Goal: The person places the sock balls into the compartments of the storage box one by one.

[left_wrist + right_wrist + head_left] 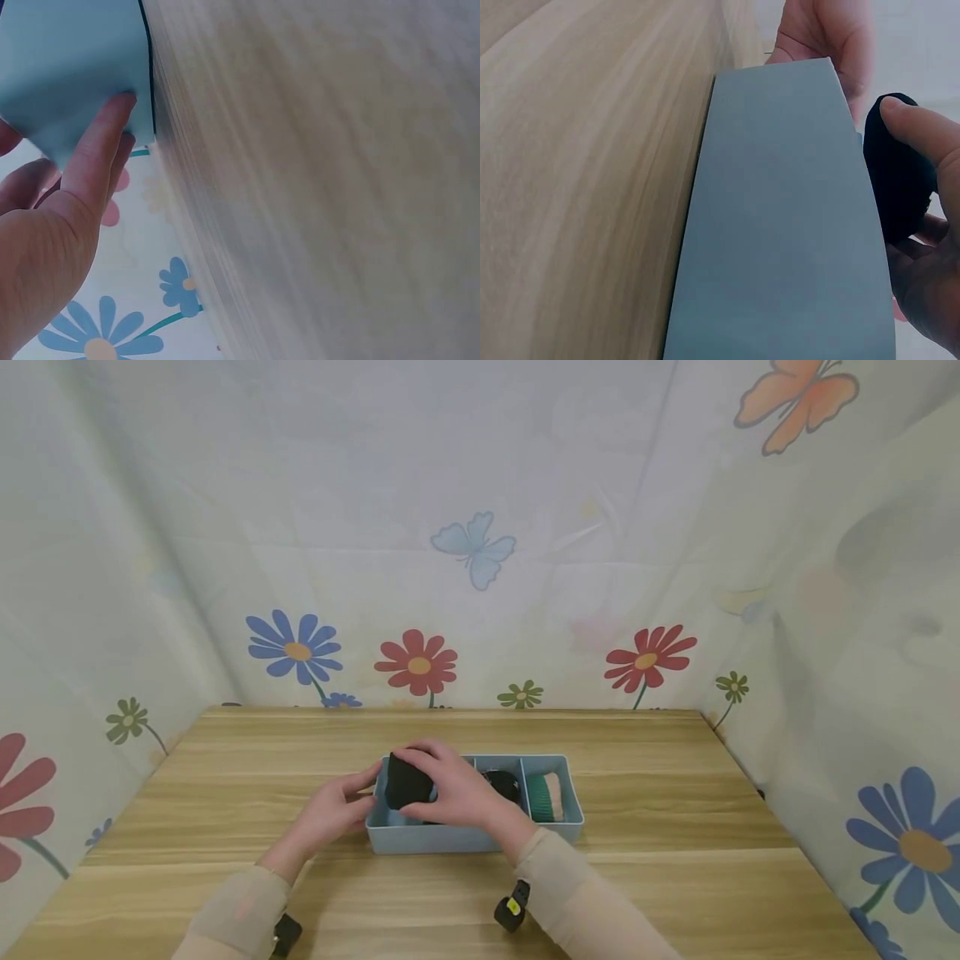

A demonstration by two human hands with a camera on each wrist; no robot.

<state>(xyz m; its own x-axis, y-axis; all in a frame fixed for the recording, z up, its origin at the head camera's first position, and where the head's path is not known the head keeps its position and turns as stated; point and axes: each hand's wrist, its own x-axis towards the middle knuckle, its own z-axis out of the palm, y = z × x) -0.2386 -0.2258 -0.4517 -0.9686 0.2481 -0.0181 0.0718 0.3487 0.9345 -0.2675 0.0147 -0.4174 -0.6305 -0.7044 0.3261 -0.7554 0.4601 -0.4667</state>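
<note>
A pale blue divided box (427,839) stands on the table. My right hand (457,789) holds a black bundle of fabric, which looks like a rolled sock (407,783), over the box's left compartment. In the right wrist view the thumb lies on the near side of the black sock (898,169), with the other fingers beneath it. My left hand (341,806) is at the box's left end; in the left wrist view its extended fingers (101,146) touch the end wall. The right forearm and hand hide part of the box's inside.
Another black item (504,785) lies in the middle compartment. A green and pink ribbed roll (545,797) sits in the right one. Wood-grain table (660,777) surrounds the box, and a flower-printed cloth (555,610) hangs behind it.
</note>
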